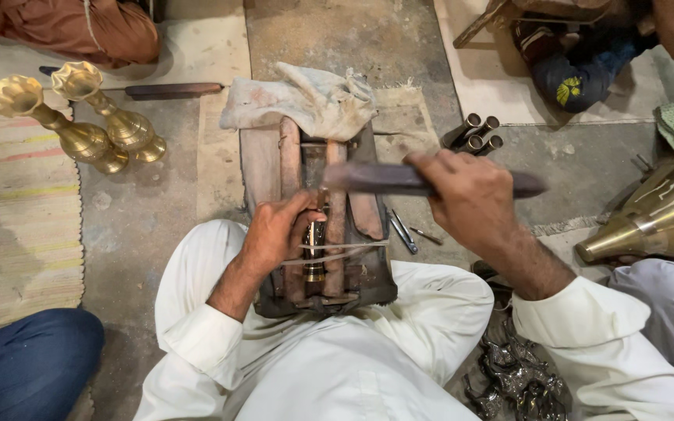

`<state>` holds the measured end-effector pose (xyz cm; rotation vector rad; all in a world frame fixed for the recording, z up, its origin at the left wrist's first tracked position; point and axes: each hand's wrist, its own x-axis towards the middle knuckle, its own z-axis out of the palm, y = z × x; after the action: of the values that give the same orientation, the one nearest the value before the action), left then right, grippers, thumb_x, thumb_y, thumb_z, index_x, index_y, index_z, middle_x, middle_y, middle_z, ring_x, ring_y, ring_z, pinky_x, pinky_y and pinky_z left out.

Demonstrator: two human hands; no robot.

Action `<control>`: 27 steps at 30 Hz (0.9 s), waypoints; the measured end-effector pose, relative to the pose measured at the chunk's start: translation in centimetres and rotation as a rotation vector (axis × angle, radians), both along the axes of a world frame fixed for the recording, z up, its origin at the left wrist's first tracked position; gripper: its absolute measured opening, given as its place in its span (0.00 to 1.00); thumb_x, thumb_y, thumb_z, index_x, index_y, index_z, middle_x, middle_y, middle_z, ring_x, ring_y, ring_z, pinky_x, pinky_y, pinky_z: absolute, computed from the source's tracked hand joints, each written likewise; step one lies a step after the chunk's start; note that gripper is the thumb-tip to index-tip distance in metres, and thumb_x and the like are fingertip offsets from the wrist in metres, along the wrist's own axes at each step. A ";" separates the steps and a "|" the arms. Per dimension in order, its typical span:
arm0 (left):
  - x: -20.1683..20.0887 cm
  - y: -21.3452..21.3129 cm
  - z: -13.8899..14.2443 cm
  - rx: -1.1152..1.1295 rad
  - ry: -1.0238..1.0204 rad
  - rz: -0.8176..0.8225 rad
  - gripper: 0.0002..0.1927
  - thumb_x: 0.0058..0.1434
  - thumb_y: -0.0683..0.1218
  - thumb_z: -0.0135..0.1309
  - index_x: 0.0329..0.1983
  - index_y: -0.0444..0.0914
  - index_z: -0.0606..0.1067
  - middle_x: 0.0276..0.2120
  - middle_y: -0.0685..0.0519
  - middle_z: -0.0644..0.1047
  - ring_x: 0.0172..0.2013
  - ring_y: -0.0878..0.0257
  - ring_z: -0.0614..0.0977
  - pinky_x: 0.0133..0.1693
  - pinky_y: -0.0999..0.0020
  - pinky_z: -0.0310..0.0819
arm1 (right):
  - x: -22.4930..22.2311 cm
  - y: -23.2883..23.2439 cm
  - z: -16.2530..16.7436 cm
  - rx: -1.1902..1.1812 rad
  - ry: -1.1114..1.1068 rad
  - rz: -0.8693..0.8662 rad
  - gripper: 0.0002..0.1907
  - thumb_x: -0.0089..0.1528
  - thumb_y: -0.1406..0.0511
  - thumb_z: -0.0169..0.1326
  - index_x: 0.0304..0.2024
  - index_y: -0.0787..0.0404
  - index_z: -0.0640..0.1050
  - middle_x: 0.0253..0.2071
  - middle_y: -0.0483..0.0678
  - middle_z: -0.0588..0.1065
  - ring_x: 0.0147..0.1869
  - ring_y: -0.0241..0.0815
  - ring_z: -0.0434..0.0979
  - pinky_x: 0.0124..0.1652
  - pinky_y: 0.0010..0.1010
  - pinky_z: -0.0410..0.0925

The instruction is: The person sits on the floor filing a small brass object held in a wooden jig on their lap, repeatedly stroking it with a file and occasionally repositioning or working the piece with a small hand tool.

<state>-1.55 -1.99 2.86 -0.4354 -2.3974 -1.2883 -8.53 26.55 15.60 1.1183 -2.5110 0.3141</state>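
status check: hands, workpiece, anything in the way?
Left hand gripping small brass piece on wooden block. Right hand holding dark flat tool above it. Cloth behind; nothing between.

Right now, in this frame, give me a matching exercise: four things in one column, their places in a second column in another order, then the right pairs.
Things:
1. flat dark tool
2. small brass piece
3. two brass vases
4. crumpled cloth

Places:
A. far end of the wooden block
B. lying on the floor, upper left
C. in the right hand
D. held by the left hand

Pairs: 1-C, 2-D, 3-B, 4-A
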 end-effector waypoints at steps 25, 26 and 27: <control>2.5 3.1 -2.6 0.303 -0.108 0.394 0.13 0.65 0.45 0.63 0.44 0.35 0.71 0.32 0.48 0.84 0.33 0.64 0.88 0.34 0.69 0.81 | -0.9 -7.8 4.5 0.406 0.189 0.153 0.15 0.58 0.64 0.56 0.49 0.54 0.77 0.34 0.48 0.79 0.36 0.48 0.83 0.30 0.39 0.72; 2.6 3.1 -2.7 0.307 -0.131 0.402 0.14 0.64 0.45 0.63 0.44 0.35 0.71 0.32 0.48 0.84 0.32 0.64 0.87 0.33 0.70 0.81 | -0.8 -7.8 4.7 0.390 0.199 0.169 0.15 0.58 0.64 0.56 0.48 0.53 0.77 0.33 0.47 0.79 0.37 0.48 0.83 0.31 0.39 0.73; 2.6 3.2 -2.8 0.307 -0.106 0.396 0.14 0.65 0.44 0.63 0.43 0.35 0.70 0.32 0.48 0.84 0.32 0.64 0.87 0.33 0.70 0.81 | -0.7 -7.9 4.9 0.382 0.183 0.167 0.15 0.58 0.64 0.56 0.49 0.53 0.77 0.34 0.47 0.79 0.37 0.48 0.83 0.31 0.39 0.72</control>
<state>1.05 1.24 0.07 0.1908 -2.1651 -1.4782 -9.25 18.65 20.46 1.4320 -2.3758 -0.2291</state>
